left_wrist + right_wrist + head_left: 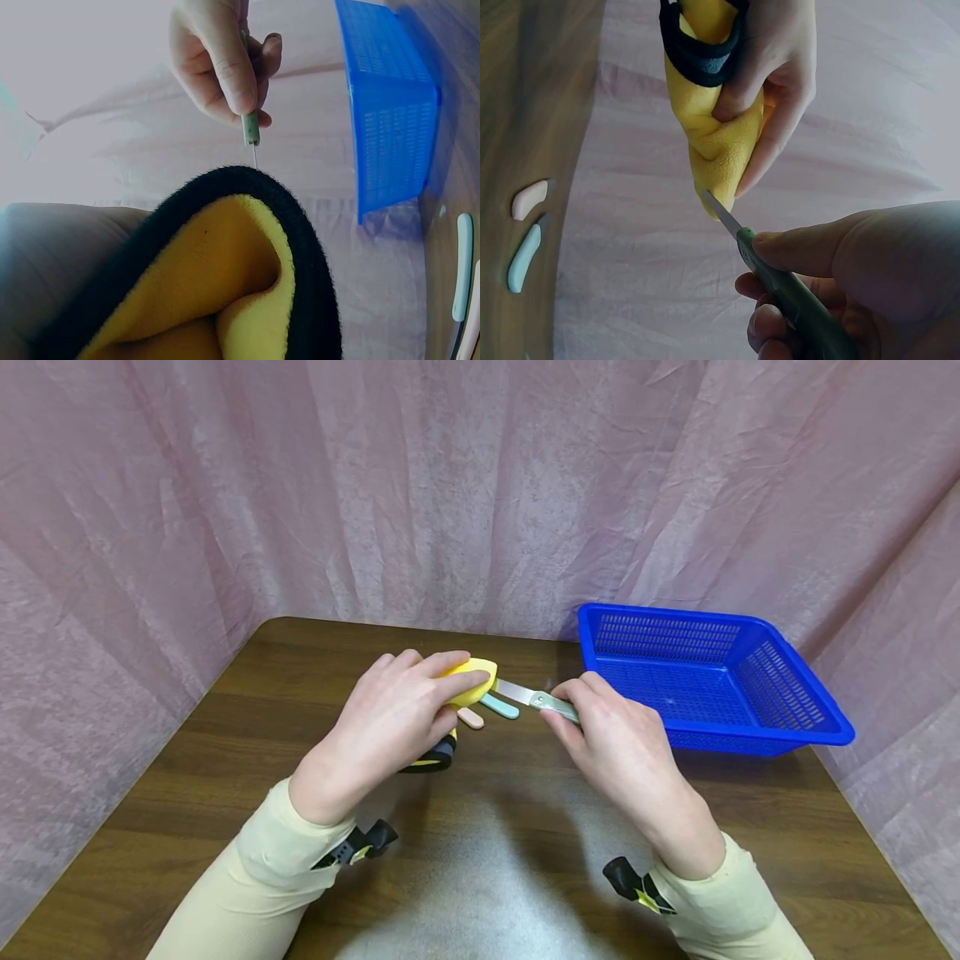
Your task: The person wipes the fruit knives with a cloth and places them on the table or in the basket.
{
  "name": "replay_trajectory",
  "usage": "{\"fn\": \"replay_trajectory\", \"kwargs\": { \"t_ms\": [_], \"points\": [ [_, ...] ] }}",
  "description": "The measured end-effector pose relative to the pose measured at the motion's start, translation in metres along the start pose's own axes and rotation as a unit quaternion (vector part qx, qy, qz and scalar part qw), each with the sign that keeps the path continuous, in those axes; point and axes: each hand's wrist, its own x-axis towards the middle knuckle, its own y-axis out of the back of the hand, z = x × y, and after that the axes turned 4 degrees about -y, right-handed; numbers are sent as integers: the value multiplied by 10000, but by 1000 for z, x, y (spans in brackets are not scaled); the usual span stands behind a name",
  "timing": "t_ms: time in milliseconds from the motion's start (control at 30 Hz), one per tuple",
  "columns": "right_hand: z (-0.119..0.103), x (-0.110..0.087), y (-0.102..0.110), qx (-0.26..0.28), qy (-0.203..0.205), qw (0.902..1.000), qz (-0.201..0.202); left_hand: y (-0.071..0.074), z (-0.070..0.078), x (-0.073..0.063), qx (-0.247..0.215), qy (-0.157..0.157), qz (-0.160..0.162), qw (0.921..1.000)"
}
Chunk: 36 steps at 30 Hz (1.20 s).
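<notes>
In the head view my left hand (390, 714) grips a bunched yellow cloth (478, 680) with a black border. Part of that border hangs below the palm, and the right wrist view shows the thumb pressed into the folds. My right hand (621, 739) holds a small knife (555, 704) by its green handle, thumb along the side. The knife's blade (724, 212) points toward my left hand, its tip right at the lower end of the cloth in the right wrist view. In the left wrist view the cloth's border covers most of the blade.
A light-blue-handled knife (501, 707) and a pink-handled knife (471, 718) lie on the wooden table (225, 760) beyond the cloth. At the right stands a blue plastic basket (750, 742) with slotted walls. Pink curtains (450, 510) hang behind the table and at its sides.
</notes>
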Motion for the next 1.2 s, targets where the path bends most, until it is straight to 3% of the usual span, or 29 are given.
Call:
{"fn": "replay_trajectory", "kwargs": {
  "t_ms": [1000, 1200],
  "points": [
    [0, -1, 0, 42, -20, 10000, 29, 7, -16, -2, -69, 554, -272, 9981],
    [0, 0, -1, 37, -9, 10000, 56, 8, -12, -1, -102, 476, -203, 9986]
  ]
}}
